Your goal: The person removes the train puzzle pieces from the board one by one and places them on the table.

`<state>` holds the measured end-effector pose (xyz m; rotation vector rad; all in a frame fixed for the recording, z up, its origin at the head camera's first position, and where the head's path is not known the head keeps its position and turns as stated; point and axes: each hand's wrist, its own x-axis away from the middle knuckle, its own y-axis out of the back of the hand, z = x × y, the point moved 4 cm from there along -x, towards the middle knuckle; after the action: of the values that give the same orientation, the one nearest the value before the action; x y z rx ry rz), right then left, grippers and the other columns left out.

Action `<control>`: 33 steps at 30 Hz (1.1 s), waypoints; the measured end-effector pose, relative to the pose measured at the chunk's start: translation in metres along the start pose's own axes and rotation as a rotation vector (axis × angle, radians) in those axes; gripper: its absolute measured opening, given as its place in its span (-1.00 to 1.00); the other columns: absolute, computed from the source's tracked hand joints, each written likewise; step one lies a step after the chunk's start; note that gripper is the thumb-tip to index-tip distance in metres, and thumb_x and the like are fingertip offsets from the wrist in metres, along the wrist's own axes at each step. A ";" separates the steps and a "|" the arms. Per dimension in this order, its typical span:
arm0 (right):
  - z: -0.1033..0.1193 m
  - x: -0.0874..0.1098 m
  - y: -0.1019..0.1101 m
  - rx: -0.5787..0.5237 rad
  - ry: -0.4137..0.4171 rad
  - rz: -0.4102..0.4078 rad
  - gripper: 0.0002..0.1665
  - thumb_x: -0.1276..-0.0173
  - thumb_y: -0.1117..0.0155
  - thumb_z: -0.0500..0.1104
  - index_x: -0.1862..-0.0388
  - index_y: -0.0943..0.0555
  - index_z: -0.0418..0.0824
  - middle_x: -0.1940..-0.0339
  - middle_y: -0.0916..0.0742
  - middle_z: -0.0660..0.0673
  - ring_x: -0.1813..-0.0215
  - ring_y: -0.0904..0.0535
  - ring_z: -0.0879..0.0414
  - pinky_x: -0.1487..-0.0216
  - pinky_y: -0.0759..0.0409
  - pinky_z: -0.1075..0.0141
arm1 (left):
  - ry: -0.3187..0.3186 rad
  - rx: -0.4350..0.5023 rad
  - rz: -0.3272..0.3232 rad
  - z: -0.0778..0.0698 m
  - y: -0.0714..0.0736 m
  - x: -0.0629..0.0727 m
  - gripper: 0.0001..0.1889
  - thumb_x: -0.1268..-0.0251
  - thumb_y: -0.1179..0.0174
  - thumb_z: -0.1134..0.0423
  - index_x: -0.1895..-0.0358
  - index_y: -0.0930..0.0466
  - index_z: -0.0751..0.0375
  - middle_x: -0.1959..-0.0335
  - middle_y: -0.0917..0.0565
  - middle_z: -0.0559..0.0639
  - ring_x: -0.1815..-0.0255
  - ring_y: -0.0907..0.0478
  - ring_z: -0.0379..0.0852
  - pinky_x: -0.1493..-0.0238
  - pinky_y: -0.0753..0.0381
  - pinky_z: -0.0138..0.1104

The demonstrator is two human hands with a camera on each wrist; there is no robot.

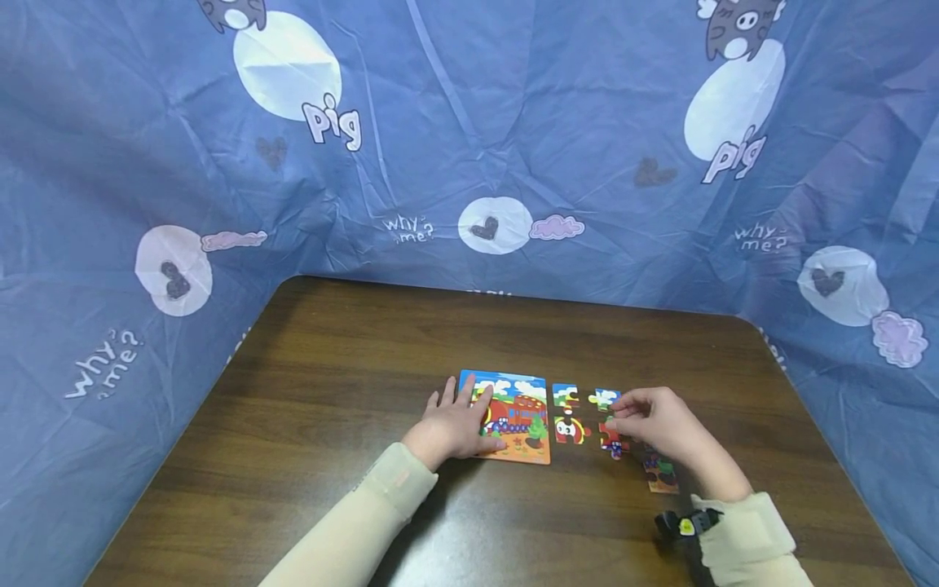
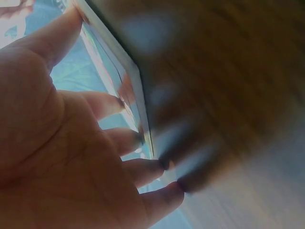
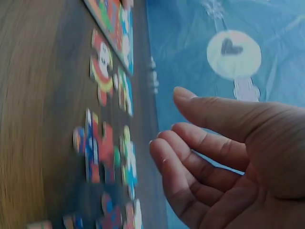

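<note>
My left hand (image 1: 451,428) lies with spread fingers across the left part of a rectangular picture puzzle board (image 1: 524,453), which shows a red train-like scene. In the left wrist view, the fingertips touch the board's edge and the table. My right hand (image 1: 663,420) hovers over loose jigsaw pieces to the right of the board. Its fingers bend loosely, and the right wrist view shows a gap between thumb and fingers with nothing in it. Closest to it are a red piece (image 1: 612,440) and a sky piece (image 1: 603,398). A face piece (image 1: 568,430) lies beside the board.
Another sky piece (image 1: 564,395) sits above the face piece. At the lower right, a brown-and-green piece (image 1: 663,481) is partly in the right hand's shadow. Everything rests on a brown wooden table (image 1: 352,350), with a blue printed cloth (image 1: 418,163) hanging behind.
</note>
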<state>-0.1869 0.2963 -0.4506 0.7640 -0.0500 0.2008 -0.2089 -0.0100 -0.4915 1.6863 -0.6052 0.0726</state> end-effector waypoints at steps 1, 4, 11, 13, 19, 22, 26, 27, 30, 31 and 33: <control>0.004 -0.002 -0.003 -0.010 0.016 0.008 -0.63 -0.30 -0.52 -0.16 0.06 -0.71 -0.41 0.30 -0.74 -0.07 0.26 -0.66 0.05 0.29 -0.64 0.18 | 0.000 0.001 0.000 0.000 0.000 0.000 -0.03 -0.32 -0.10 -0.45 -0.68 0.02 -0.12 -0.67 0.16 0.13 -0.62 0.25 0.26 -0.50 0.07 0.14; 0.013 -0.006 -0.013 -0.039 0.045 0.033 -0.63 -0.30 -0.51 -0.18 0.03 -0.70 -0.41 0.27 -0.75 -0.07 0.23 -0.67 0.05 0.27 -0.66 0.20 | -0.002 0.002 0.001 0.000 0.000 0.001 -0.02 -0.32 -0.10 -0.45 -0.68 0.02 -0.12 -0.67 0.16 0.13 -0.62 0.25 0.26 -0.50 0.07 0.14; 0.026 -0.012 -0.032 -0.070 0.073 0.067 -0.67 -0.29 -0.51 -0.25 0.02 -0.71 -0.41 0.25 -0.76 -0.07 0.22 -0.68 0.06 0.24 -0.67 0.20 | -0.006 -0.001 0.001 -0.001 0.000 0.001 -0.03 -0.32 -0.10 -0.44 -0.68 0.02 -0.12 -0.67 0.16 0.12 -0.62 0.24 0.26 -0.50 0.07 0.14; 0.028 -0.013 -0.036 -0.069 0.078 0.070 -0.66 -0.28 -0.52 -0.25 0.03 -0.72 -0.41 0.26 -0.76 -0.06 0.22 -0.68 0.07 0.23 -0.66 0.20 | -0.005 -0.001 -0.001 -0.001 0.000 0.001 -0.03 -0.32 -0.10 -0.45 -0.68 0.02 -0.12 -0.67 0.15 0.12 -0.62 0.24 0.26 -0.50 0.06 0.14; 0.032 -0.017 -0.051 -0.076 0.100 0.087 -0.64 -0.25 -0.54 -0.28 0.02 -0.70 -0.42 0.20 -0.76 -0.13 0.19 -0.68 0.07 0.17 -0.67 0.19 | -0.007 -0.008 -0.006 -0.001 0.000 0.001 -0.03 -0.33 -0.09 -0.45 -0.68 0.02 -0.12 -0.67 0.15 0.13 -0.62 0.23 0.26 -0.49 0.05 0.14; 0.038 -0.019 -0.061 -0.073 0.116 0.094 -0.64 -0.23 -0.54 -0.29 0.03 -0.70 -0.42 0.18 -0.75 -0.14 0.18 -0.68 0.08 0.14 -0.66 0.20 | -0.005 -0.016 -0.003 0.000 0.000 0.000 -0.03 -0.33 -0.08 -0.45 -0.68 0.03 -0.12 -0.67 0.16 0.13 -0.62 0.23 0.26 -0.49 0.05 0.14; 0.046 -0.021 -0.075 -0.038 0.131 0.102 -0.63 -0.20 -0.58 -0.28 0.04 -0.72 -0.38 0.19 -0.75 -0.12 0.19 -0.66 0.09 0.11 -0.66 0.17 | -0.004 -0.016 -0.002 0.000 -0.001 -0.001 -0.03 -0.33 -0.08 -0.45 -0.68 0.03 -0.12 -0.67 0.15 0.13 -0.62 0.23 0.27 -0.49 0.05 0.15; 0.048 -0.022 -0.079 -0.023 0.125 0.103 -0.63 -0.19 -0.59 -0.27 0.04 -0.73 -0.36 0.20 -0.75 -0.10 0.18 -0.66 0.09 0.10 -0.65 0.17 | -0.005 -0.014 -0.001 0.000 0.000 -0.001 -0.03 -0.33 -0.08 -0.45 -0.68 0.02 -0.12 -0.67 0.15 0.14 -0.62 0.23 0.27 -0.49 0.05 0.15; 0.052 -0.024 -0.088 0.038 0.124 0.102 -0.59 -0.16 -0.62 -0.23 0.02 -0.74 -0.30 0.21 -0.74 -0.04 0.17 -0.65 0.10 0.09 -0.65 0.16 | -0.025 0.006 -0.005 0.001 0.000 -0.001 -0.02 -0.33 -0.08 -0.45 -0.68 0.01 -0.09 -0.67 0.13 0.15 -0.62 0.22 0.28 -0.49 0.05 0.16; 0.053 -0.025 -0.091 0.054 0.126 0.101 -0.58 -0.14 -0.63 -0.23 0.01 -0.74 -0.30 0.21 -0.74 -0.03 0.16 -0.65 0.10 0.09 -0.64 0.15 | -0.036 0.018 -0.007 0.002 0.001 -0.001 -0.02 -0.32 -0.08 -0.45 -0.67 0.00 -0.08 -0.67 0.13 0.16 -0.62 0.22 0.29 -0.49 0.05 0.16; 0.055 -0.025 -0.095 0.085 0.130 0.097 -0.56 -0.13 -0.64 -0.21 0.00 -0.74 -0.28 0.20 -0.75 -0.02 0.14 -0.65 0.10 0.07 -0.64 0.13 | -0.063 0.044 -0.008 0.004 0.002 -0.001 -0.01 -0.32 -0.11 -0.44 -0.67 0.01 -0.05 -0.66 0.13 0.17 -0.62 0.22 0.30 -0.49 0.04 0.15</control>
<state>-0.1913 0.1867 -0.4786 0.8324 0.0455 0.3463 -0.2114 -0.0135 -0.4907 1.7388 -0.6483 0.0278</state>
